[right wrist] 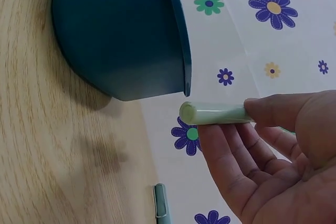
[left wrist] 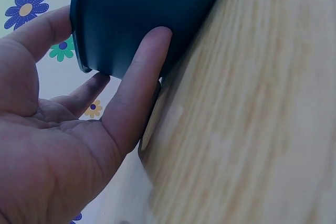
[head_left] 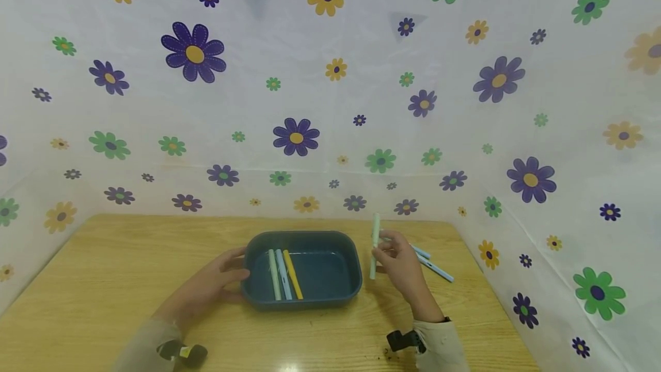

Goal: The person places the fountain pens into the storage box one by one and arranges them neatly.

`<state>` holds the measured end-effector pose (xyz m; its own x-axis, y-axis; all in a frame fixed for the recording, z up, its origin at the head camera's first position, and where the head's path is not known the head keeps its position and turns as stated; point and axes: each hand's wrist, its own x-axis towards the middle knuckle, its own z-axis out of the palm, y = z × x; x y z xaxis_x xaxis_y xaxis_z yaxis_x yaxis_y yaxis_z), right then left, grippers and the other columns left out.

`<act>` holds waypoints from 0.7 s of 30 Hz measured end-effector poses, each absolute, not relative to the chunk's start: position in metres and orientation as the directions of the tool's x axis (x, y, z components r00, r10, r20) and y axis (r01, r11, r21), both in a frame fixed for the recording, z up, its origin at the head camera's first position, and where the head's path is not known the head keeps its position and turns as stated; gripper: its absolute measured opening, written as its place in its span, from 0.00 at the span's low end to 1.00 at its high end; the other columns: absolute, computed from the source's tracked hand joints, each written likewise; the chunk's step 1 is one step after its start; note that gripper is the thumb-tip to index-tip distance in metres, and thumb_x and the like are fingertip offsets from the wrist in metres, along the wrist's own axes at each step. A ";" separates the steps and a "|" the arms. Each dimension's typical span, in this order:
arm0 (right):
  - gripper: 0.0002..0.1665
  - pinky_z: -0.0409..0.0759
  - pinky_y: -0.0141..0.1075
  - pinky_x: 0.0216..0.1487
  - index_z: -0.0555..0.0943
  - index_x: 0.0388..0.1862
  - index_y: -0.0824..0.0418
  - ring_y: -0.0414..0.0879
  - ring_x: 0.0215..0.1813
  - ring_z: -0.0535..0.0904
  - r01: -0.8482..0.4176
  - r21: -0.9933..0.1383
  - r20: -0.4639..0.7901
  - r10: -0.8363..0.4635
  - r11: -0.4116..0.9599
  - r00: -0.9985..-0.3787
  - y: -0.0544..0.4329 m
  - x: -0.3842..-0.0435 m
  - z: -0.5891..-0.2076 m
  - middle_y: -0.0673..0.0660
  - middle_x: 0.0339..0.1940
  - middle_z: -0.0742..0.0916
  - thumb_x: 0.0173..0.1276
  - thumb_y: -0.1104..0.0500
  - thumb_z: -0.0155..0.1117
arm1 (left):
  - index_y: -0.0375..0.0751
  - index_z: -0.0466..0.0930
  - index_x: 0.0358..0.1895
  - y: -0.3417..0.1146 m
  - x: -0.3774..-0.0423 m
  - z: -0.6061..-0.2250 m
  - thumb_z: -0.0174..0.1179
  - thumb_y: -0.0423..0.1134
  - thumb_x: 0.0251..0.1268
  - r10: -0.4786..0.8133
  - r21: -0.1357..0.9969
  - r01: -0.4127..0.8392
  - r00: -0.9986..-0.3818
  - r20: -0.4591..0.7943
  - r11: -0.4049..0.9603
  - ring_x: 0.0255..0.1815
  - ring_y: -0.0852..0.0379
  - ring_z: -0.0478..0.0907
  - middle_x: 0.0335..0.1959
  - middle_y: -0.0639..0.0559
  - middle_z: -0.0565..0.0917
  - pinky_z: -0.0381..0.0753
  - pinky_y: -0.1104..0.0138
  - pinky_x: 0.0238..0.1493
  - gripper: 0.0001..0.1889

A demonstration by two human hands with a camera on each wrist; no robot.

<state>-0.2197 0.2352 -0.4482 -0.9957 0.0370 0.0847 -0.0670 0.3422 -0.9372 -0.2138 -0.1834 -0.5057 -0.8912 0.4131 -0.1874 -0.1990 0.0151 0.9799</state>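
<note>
A dark blue-green rectangular bin (head_left: 330, 274) stands on the table. Inside, toward its left end, a pale green pen (head_left: 275, 277), a light blue pen (head_left: 283, 277) and a yellow pen (head_left: 293, 275) lie side by side. My left hand (head_left: 224, 277) rests against the bin's left end, with extended fingers touching its outer wall (left wrist: 142, 19). Just off the bin's right side, my right hand (head_left: 403, 263) pinches a pale green pen (head_left: 374, 245) between thumb and fingers, raised and nearly upright in the head view. Its flat end points toward the right wrist camera.
Light blue pens (head_left: 438, 269) lie on the wooden table (head_left: 129, 268) beyond my right hand, partly hidden by it. White flower-printed cloth (head_left: 330, 102) hangs behind the table and along its right side. Small dark specks (head_left: 384, 355) show near the right wrist strap.
</note>
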 end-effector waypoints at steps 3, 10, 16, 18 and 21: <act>0.25 0.92 0.50 0.46 0.74 0.69 0.61 0.55 0.49 0.84 -0.060 -0.944 0.075 0.034 0.324 -0.997 0.235 -0.219 -0.448 0.64 0.48 0.83 0.75 0.65 0.64 | 0.49 0.54 0.82 -0.183 -0.213 -0.505 0.60 0.43 0.77 0.414 0.980 -0.200 -0.890 -0.190 0.020 0.72 0.33 0.70 0.81 0.33 0.56 0.86 0.48 0.59 0.36; 0.26 0.92 0.48 0.44 0.74 0.70 0.61 0.54 0.47 0.84 -0.064 -0.946 0.078 0.033 0.317 -0.996 0.232 -0.219 -0.446 0.65 0.47 0.84 0.74 0.66 0.65 | 0.49 0.54 0.82 -0.184 -0.215 -0.507 0.61 0.43 0.76 0.418 0.980 -0.198 -0.889 -0.186 0.014 0.72 0.32 0.70 0.81 0.34 0.56 0.86 0.48 0.59 0.37; 0.26 0.92 0.51 0.45 0.75 0.69 0.60 0.54 0.46 0.85 -0.063 -0.952 0.074 0.025 0.299 -0.997 0.230 -0.219 -0.446 0.65 0.47 0.84 0.74 0.66 0.65 | 0.48 0.54 0.82 -0.184 -0.215 -0.509 0.63 0.44 0.74 0.427 0.979 -0.203 -0.885 -0.184 0.000 0.72 0.33 0.71 0.81 0.34 0.56 0.86 0.48 0.60 0.39; 0.25 0.92 0.51 0.44 0.76 0.69 0.59 0.55 0.46 0.86 -0.067 -0.952 0.075 0.013 0.298 -0.997 0.229 -0.218 -0.445 0.65 0.47 0.84 0.75 0.65 0.65 | 0.48 0.54 0.82 -0.185 -0.215 -0.509 0.62 0.44 0.74 0.429 0.980 -0.199 -0.885 -0.180 -0.001 0.72 0.33 0.71 0.81 0.33 0.56 0.86 0.48 0.60 0.39; 0.25 0.92 0.49 0.42 0.77 0.69 0.58 0.55 0.45 0.87 -0.069 -0.951 0.072 -0.002 0.302 -0.997 0.229 -0.216 -0.446 0.65 0.47 0.84 0.75 0.65 0.65 | 0.47 0.53 0.82 -0.185 -0.215 -0.509 0.62 0.43 0.75 0.430 0.980 -0.197 -0.886 -0.177 -0.004 0.71 0.33 0.71 0.81 0.32 0.56 0.86 0.48 0.60 0.38</act>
